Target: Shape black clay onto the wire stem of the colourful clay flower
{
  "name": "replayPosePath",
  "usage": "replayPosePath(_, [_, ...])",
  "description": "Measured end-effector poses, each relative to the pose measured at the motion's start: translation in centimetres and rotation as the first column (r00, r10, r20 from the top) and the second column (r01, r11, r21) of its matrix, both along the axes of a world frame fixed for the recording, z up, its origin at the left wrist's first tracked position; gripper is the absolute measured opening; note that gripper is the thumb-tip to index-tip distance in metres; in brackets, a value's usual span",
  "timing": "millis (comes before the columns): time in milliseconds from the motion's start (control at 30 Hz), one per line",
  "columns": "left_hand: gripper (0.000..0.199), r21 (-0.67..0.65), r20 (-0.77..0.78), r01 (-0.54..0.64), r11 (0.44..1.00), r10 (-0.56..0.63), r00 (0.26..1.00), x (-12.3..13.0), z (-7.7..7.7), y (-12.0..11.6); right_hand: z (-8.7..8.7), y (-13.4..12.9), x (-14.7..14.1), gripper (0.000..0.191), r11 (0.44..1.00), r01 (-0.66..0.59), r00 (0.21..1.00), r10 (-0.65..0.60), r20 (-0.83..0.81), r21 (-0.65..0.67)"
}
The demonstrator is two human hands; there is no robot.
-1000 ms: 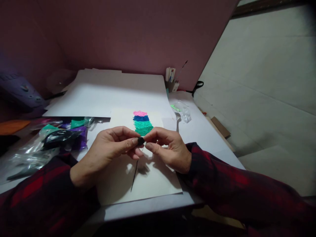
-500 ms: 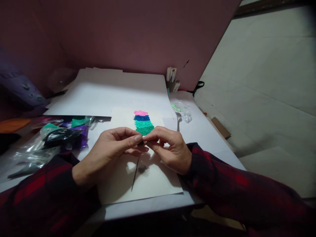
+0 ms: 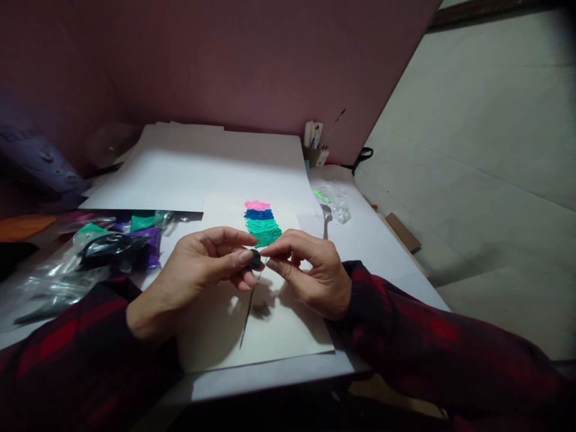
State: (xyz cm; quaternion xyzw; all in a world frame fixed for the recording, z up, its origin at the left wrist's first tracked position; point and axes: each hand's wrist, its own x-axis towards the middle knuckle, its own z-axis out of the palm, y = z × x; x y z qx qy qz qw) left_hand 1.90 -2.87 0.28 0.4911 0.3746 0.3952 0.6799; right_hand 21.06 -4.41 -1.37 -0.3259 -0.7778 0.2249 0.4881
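My left hand (image 3: 198,264) pinches a small dark lump of modelling clay (image 3: 255,260) between thumb and fingers. Right beside the lump, the thumb and forefinger of my right hand (image 3: 308,270) are pinched together; any bit between them is too small to make out. Both hands hover over a white sheet of paper (image 3: 292,336). On that sheet, textured bands run in a column: pink (image 3: 257,205), dark blue (image 3: 258,214) and green (image 3: 263,231). A thin dark stick (image 3: 246,321) lies below my hands, its upper end partly covered by fingers.
Plastic bags of coloured clay (image 3: 112,249) crowd the table's left side. Large white sheets (image 3: 216,162) lie at the back. To the right are a fork (image 3: 326,219) and a crumpled clear bag (image 3: 339,207). A pen holder (image 3: 315,150) stands by the pink wall.
My left fingers have spread and drawn slightly left, so more of the dark clay lump shows. The right hand stays pinched in nearly the same spot.
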Motion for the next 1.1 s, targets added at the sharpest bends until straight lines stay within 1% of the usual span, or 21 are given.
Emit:
replayPosePath(133, [0.016, -0.037, -0.02, 0.023, 0.999, -0.023, 1.0, 0.6, 0.3, -0.1, 0.0, 0.0, 0.0, 0.015, 0.999, -0.025, 0.999, 0.026, 0.026, -0.043])
replayPosePath(200, [0.017, -0.042, -0.031, 0.016, 0.999, -0.017, 0.999, 0.8, 0.3, -0.1, 0.0, 0.0, 0.0, 0.014, 0.999, -0.031, 0.999, 0.033, 0.034, -0.044])
replayPosePath(300, [0.018, -0.02, -0.037, 0.033, 0.999, -0.033, 0.999, 0.7, 0.1, -0.2, 0.1, 0.0, -0.1, 0.011, 0.999, -0.011, 0.999, 0.013, 0.036, -0.041])
replayPosePath(400, [0.014, 0.015, -0.033, 0.066, 0.998, -0.066, 0.997, 0.4, 0.1, -0.3, 0.1, 0.0, -0.1, 0.007, 0.999, 0.014, 0.999, -0.012, 0.039, -0.039])
replayPosePath(500, [0.015, 0.044, -0.066, 0.052, 0.998, -0.049, 0.997, 0.6, 0.4, -0.5, 0.0, -0.1, -0.1, 0.004, 0.999, 0.036, 0.999, -0.035, 0.03, -0.026])
replayPosePath(533, [0.016, 0.073, -0.083, 0.044, 0.996, -0.038, 0.996, 0.7, 0.5, -0.6, 0.1, -0.1, -0.1, 0.005, 0.999, 0.039, 0.999, -0.039, 0.025, -0.025])
replayPosePath(600, [0.017, 0.173, -0.125, 0.044, 0.984, -0.022, 0.992, 0.9, 0.7, -0.8, 0.1, -0.2, -0.1, 0.009, 0.998, 0.04, 0.999, -0.039, 0.009, -0.043])
replayPosePath(733, [0.013, 0.392, -0.224, 0.082, 0.916, 0.009, 0.974, 0.8, 0.4, -1.1, 0.3, -0.2, -0.2, 0.013, 0.995, 0.024, 1.0, -0.025, -0.016, -0.101])
replayPosePath(833, [0.011, 0.49, -0.238, 0.093, 0.867, 0.031, 0.971, 0.6, -0.2, -1.1, 0.4, -0.1, -0.2, 0.012, 0.993, -0.013, 1.0, 0.01, -0.027, -0.116])
replayPosePath(900, [0.01, 0.493, -0.225, 0.074, 0.867, 0.045, 0.973, 0.5, -0.3, -1.0, 0.4, 0.0, -0.1, 0.01, 0.993, -0.047, 0.999, 0.044, -0.031, -0.108])
replayPosePath(967, [0.008, 0.461, -0.217, 0.049, 0.886, 0.059, 0.974, 0.6, -0.2, -1.0, 0.4, 0.1, -0.1, 0.01, 0.995, -0.056, 0.998, 0.054, -0.035, -0.078])
replayPosePath(1033, [0.007, 0.44, -0.203, 0.04, 0.897, 0.056, 0.978, 0.6, 0.1, -1.0, 0.5, 0.0, 0.0, 0.012, 0.998, -0.024, 0.999, 0.022, -0.045, -0.05])
replayPosePath(1100, [0.008, 0.416, -0.184, 0.036, 0.909, 0.045, 0.982, 0.7, 0.4, -0.9, 0.5, -0.1, 0.0, 0.013, 0.999, 0.025, 0.998, -0.028, -0.063, -0.048])
